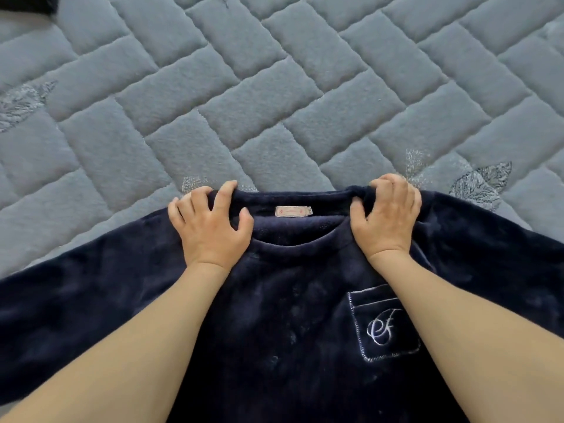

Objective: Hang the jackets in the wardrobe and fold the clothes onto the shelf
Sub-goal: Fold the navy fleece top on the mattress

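Note:
A dark navy fleece sweater [290,315] lies front-up on the bed, neck away from me, sleeves spread to both sides. It has a pale label inside the collar and a chest pocket with an embroidered letter on the right. My left hand [210,221] grips the left shoulder beside the neckline, fingers curled over the top edge. My right hand [386,215] grips the right shoulder the same way, bunching the fleece a little.
A grey-blue quilted bedspread [274,87] with a brick-like stitch pattern and embroidered leaves fills the view beyond the sweater. A dark object [24,4] shows at the top left corner.

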